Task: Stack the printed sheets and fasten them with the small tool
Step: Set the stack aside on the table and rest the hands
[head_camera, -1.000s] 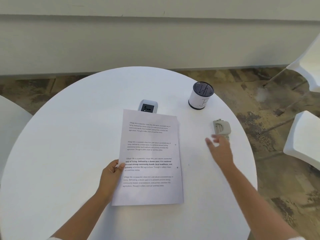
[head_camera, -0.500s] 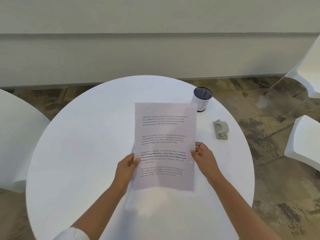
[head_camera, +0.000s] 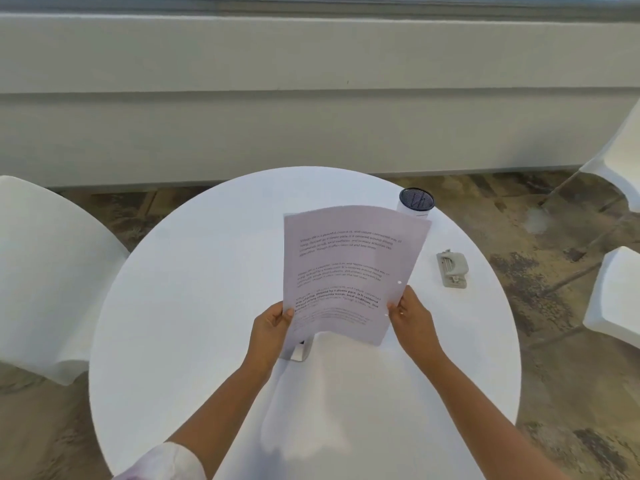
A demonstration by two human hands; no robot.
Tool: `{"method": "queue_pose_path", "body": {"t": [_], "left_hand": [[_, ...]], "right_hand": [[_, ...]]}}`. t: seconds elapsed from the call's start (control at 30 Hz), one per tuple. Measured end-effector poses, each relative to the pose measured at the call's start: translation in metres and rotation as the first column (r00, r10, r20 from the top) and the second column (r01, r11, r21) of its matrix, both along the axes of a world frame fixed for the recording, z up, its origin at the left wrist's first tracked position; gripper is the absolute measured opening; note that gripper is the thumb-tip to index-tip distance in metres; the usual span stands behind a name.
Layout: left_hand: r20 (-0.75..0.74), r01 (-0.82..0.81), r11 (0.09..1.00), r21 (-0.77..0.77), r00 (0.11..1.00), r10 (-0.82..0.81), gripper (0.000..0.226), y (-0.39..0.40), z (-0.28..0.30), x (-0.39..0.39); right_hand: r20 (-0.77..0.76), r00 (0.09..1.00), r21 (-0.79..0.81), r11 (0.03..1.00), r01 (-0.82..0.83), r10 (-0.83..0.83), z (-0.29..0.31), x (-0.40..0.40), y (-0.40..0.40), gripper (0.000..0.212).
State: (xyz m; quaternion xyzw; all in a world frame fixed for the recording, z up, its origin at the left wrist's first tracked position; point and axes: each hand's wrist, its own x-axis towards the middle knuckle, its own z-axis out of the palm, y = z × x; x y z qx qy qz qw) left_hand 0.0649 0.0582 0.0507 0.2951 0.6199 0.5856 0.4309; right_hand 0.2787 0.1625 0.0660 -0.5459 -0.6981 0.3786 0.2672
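The printed sheets [head_camera: 346, 268] stand lifted above the round white table [head_camera: 194, 306], tilted slightly right, with small holes near their right edge. My left hand [head_camera: 272, 329] grips their lower left edge. My right hand [head_camera: 410, 315] pinches the lower right edge. A small grey tool [head_camera: 452, 268] lies flat on the table to the right of the sheets, apart from both hands. Below the sheets' bottom edge a small white device [head_camera: 300, 351] pokes out, mostly hidden by the paper.
A white cylinder with a dark mesh top [head_camera: 416, 201] stands at the table's far right, partly behind the sheets. White chairs sit at the left [head_camera: 45, 289] and right [head_camera: 616, 299]. A pale wall runs behind.
My right hand came back from near the grey tool and took the sheets' right edge. Both hands lifted the sheets off the table and tilted them to the right.
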Motion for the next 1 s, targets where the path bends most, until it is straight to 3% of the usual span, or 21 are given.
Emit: {"method": "queue_pose_path", "body": {"t": [0.33,0.57,0.8,1.0], "left_hand": [[-0.028,0.013,1.0,-0.011,1.0,-0.014,0.023,0.002,-0.005,-0.007],[-0.004,0.01,0.997,-0.076,1.0,-0.01,0.023,0.0,-0.011,-0.002],[0.021,-0.016,0.995,-0.103,1.0,0.018,0.02,0.006,0.003,-0.02],[0.014,0.043,0.973,-0.227,0.999,-0.041,0.019,-0.001,0.004,-0.063]], "right_hand": [[0.01,0.999,0.032,0.999,0.038,-0.038,-0.01,-0.004,-0.006,0.017],[0.074,0.995,-0.09,0.993,0.08,-0.073,-0.029,-0.009,-0.013,0.017],[0.012,0.993,-0.059,0.992,0.114,-0.114,-0.023,-0.022,-0.006,0.013],[0.034,0.989,-0.082,0.985,0.149,-0.146,-0.016,-0.066,0.006,0.024]]}}
